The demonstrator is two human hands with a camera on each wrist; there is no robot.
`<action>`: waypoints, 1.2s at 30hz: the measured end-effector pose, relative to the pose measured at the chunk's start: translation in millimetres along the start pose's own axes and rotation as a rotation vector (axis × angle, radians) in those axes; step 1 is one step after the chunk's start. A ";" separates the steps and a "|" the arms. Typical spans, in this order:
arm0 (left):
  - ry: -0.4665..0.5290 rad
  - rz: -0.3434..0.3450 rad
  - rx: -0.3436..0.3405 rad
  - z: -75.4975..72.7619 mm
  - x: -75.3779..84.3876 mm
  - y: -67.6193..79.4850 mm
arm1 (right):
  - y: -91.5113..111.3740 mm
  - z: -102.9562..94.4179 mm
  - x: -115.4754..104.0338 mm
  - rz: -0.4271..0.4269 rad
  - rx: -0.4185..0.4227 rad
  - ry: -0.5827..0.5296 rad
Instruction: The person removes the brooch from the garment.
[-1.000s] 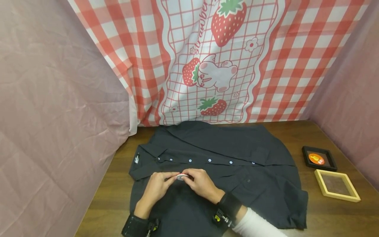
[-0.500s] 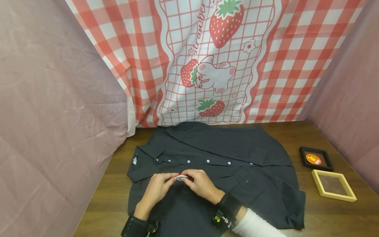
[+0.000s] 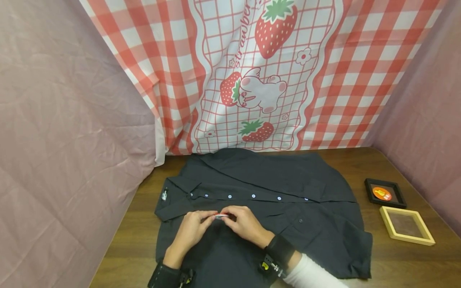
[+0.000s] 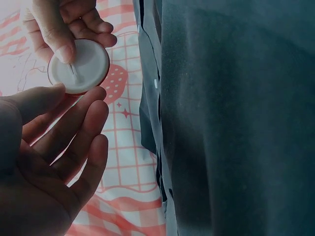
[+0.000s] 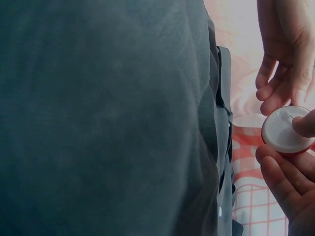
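Both hands hold a round pin badge (image 4: pixel 87 73) above the dark shirt (image 3: pixel 216 256). The badge's pale back, its thin metal pin and a red rim show in the left wrist view. My left hand (image 3: pixel 192 228) pinches the badge's edge between thumb and fingers. From the other side, my right hand (image 3: pixel 246 226) grips it, fingers behind and thumb (image 5: pixel 305 125) on the back, right at the pin. The badge's front faces away and is hidden. The shirt lies spread with its collar to the left and a row of light buttons across it.
On the wooden table (image 3: pixel 407 256) at the right, a black frame (image 3: pixel 384 193) holds an orange round badge (image 3: pixel 381 194). A pale wooden frame (image 3: pixel 407 225) lies in front of it. A strawberry-print checked cloth (image 3: pixel 259 72) hangs behind; pinkish cloth (image 3: pixel 72 120) hangs at the sides.
The head view has shifted slightly. Both hands keep their hold in nearly the same place, while the badge has tilted a little, showing less of its back and more red edge.
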State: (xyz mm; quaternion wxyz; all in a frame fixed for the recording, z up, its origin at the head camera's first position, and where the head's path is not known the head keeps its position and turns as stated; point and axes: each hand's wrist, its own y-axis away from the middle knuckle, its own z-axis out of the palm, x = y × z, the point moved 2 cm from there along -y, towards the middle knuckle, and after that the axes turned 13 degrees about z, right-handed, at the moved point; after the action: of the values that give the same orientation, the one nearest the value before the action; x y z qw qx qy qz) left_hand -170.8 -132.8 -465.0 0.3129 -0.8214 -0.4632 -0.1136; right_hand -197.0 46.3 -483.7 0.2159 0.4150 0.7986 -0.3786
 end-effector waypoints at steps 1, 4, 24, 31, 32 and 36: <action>0.001 -0.003 0.001 0.0 -0.1 -0.2 | -0.1 0.0 -0.1 0.000 -0.002 -0.003; -0.004 -0.003 0.000 0.0 -0.2 -0.2 | 0.2 -0.9 -1.7 0.006 -0.008 -0.015; -0.017 -0.017 -0.007 -0.1 2.0 -0.2 | 1.8 -2.7 -1.7 0.002 0.010 -0.013; 0.002 -0.008 -0.008 -0.1 1.5 0.6 | 1.9 -2.8 -0.9 -0.024 0.021 -0.021; 0.007 -0.008 -0.008 -0.1 1.5 0.9 | 2.0 -3.1 -1.0 -0.008 0.010 -0.027; 0.022 -0.010 -0.008 -0.1 2.3 1.2 | 2.9 -4.5 -1.7 0.022 -0.023 -0.032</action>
State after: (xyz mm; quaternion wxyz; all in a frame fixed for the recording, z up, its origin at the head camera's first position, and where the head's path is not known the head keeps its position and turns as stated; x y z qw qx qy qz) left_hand -168.6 -131.8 -464.3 0.3141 -0.8191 -0.4633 -0.1258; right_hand -193.7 50.1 -481.0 0.2377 0.4151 0.7946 -0.3738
